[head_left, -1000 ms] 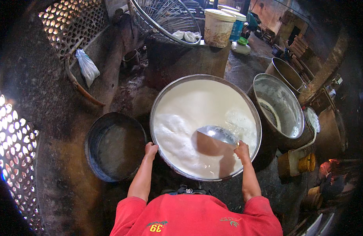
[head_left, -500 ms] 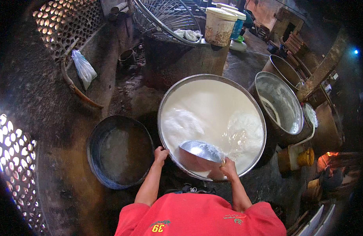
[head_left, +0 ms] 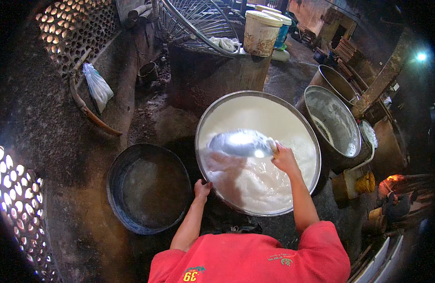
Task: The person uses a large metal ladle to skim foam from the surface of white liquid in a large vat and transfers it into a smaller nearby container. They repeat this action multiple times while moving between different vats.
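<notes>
A large round metal vat (head_left: 198, 141) full of creamy white liquid (head_left: 262, 111) stands in front of me. My right hand (head_left: 284, 158) is closed round the short handle of a wide metal scoop (head_left: 238, 143). The scoop is over the left and middle part of the liquid, its shiny surface catching light; whether its lower edge touches the liquid I cannot tell. My left hand (head_left: 203, 188) grips the vat's rim at the lower left. Foam and ripples spread across the near part of the liquid.
A wide dark tub (head_left: 114, 200) with murky contents sits left of the vat. To the right stand a metal drum (head_left: 308, 106), a long-handled ladle (head_left: 371, 153) and a yellow bucket (head_left: 365, 183). Lidded pails (head_left: 261, 35) rest on a ledge behind. A fire (head_left: 394, 178) glows at far right.
My right hand has moved the scoop up and away from the near rim, toward the vat's middle. The left hand stays on the rim. The near liquid looks more stirred.
</notes>
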### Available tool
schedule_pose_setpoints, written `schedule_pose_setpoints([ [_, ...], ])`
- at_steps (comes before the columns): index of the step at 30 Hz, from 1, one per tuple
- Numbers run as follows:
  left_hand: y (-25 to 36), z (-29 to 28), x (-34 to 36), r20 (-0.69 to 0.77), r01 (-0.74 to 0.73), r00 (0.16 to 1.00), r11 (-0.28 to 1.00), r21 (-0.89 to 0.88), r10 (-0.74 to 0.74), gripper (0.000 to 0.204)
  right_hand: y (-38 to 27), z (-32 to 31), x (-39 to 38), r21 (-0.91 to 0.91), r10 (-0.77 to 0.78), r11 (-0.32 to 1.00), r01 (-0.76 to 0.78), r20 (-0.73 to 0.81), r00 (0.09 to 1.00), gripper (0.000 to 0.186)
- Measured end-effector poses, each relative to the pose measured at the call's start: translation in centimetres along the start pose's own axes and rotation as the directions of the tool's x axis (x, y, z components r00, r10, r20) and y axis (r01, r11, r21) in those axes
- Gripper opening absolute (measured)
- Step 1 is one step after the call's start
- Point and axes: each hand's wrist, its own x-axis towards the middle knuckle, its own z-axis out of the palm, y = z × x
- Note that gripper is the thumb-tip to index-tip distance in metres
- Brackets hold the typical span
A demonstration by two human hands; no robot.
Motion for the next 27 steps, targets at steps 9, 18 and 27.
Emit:
schedule_pose_setpoints([
  [9, 5.9, 0.6, -2.3, -0.016, 0.195, 0.980, 0.959, 0.204, -0.196, 0.029, 5.6, 7.3, 3.3, -0.127, 0.163, 0.981, -0.145, 0.150, 0.975, 0.034],
  [18, 8.2, 1.4, -3.5, -0.081, 0.199, 0.979, 0.953, 0.228, -0.185, 0.027, 12.2, 10.5, -5.3, -0.185, 0.239, 0.965, -0.186, 0.327, 0.914, 0.027],
  [27, 8.1, 1.4, -3.7, -0.121, 0.161, 0.984, 0.949, 0.271, -0.133, 0.025, 18.9, 6.2, -15.2, -0.171, 0.311, 0.948, -0.268, 0.328, 0.892, 0.031],
])
